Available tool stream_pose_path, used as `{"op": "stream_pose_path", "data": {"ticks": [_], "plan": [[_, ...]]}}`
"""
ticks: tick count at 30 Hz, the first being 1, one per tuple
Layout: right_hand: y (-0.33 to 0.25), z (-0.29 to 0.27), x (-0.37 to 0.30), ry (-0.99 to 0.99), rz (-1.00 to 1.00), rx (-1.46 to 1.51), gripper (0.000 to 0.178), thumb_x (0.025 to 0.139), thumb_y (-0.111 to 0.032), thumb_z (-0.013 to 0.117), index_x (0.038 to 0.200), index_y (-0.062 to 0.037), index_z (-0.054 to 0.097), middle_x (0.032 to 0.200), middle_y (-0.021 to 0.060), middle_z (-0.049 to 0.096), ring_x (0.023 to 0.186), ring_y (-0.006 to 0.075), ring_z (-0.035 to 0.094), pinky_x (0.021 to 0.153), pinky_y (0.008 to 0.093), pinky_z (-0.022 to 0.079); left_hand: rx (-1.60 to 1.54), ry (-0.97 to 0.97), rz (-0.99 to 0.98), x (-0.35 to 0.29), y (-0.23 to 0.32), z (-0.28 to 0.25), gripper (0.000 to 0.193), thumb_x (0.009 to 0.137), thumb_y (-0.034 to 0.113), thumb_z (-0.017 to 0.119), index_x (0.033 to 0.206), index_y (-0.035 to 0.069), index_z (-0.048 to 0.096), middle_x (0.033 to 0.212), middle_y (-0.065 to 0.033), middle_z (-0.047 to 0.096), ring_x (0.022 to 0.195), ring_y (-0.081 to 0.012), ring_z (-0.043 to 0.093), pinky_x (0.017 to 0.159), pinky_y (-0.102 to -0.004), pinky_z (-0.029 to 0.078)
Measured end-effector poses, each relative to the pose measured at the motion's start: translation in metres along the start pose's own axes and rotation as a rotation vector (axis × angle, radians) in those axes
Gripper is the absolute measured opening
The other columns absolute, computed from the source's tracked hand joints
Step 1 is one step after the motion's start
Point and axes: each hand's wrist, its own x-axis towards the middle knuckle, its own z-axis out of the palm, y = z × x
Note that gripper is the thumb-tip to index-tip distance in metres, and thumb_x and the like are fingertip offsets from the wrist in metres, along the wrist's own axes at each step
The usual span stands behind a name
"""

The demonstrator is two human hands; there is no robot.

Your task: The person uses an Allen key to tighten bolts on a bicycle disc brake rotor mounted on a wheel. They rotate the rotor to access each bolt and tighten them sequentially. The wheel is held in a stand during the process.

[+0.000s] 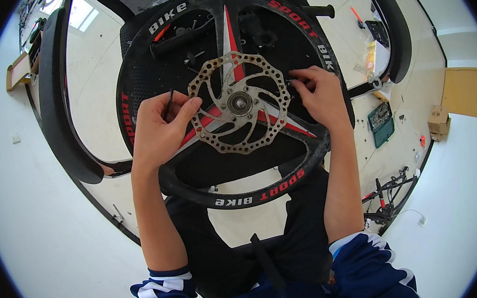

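A silver brake disc [227, 106] with a drilled rim and curved spokes sits centred over the hub [240, 104] of a black three-spoke bicycle wheel [237, 200]. The wheel lies flat, its spokes marked in red and white. At the disc's left edge is my left hand [163, 121], thumb against the rim, with a thin dark rod-like tool [169, 105] in its closed fingers. My right hand [318, 92], just right of the disc, pinches a small dark piece [290, 80], too small to name for certain.
Under the wheel is a black chair seat [127, 39], flanked by a left armrest [55, 97] and a right armrest [395, 27]. Loose parts lie beyond the hub, near a black cylinder [181, 43]. A teal case [382, 125] and bicycle frame [390, 195] are on the floor at right.
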Motion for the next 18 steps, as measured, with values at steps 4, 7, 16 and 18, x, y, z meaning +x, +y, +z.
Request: {"op": "stream_pose_path", "data": {"ticks": [4,7,16,18], "plan": [[-0.0017,0.0030,0.0001,-0.011,0.004,0.020,0.015,0.087,-0.003,0.067,0.099,0.0000,0.074,0.090,0.0127,0.068,0.073,0.0248,0.069,0.069,0.0326,0.054,-0.017,0.004,0.011,-0.0004,-0.0014,0.0002,0.021,0.091,0.018,0.073,0.084,-0.003,0.070,0.059,0.0045,0.054,0.056,-0.0019,0.042,0.052,-0.0217,0.032],[-0.0022,0.0042,0.0001,-0.023,0.026,0.028,0.013,0.087,-0.003,0.067,0.098,0.0001,0.074,0.091,0.0128,0.068,0.074,0.0250,0.069,0.069,0.0326,0.054,-0.015,0.013,0.021,-0.0003,-0.0015,0.0012,0.021,0.091,0.017,0.073,0.084,-0.003,0.070,0.059,0.0041,0.054,0.055,-0.0022,0.042,0.052,-0.0217,0.032],[0.0022,0.0053,-0.0002,-0.019,-0.005,0.001,0.013,0.088,-0.004,0.067,0.098,0.0012,0.072,0.089,0.0103,0.069,0.070,0.0197,0.069,0.062,0.0298,0.054,0.001,0.019,0.016,-0.0007,0.0006,0.0026,0.021,0.092,0.017,0.072,0.084,-0.002,0.069,0.061,0.0067,0.051,0.057,-0.0012,0.038,0.052,-0.0216,0.029],[0.0049,0.0048,0.0000,-0.017,-0.024,-0.017,0.013,0.088,-0.005,0.067,0.099,0.0017,0.072,0.088,0.0091,0.069,0.067,0.0173,0.068,0.059,0.0284,0.053,0.004,0.017,0.009,-0.0010,0.0022,0.0033,0.021,0.093,0.017,0.071,0.084,-0.002,0.069,0.062,0.0085,0.048,0.058,-0.0003,0.036,0.052,-0.0214,0.027]]}}
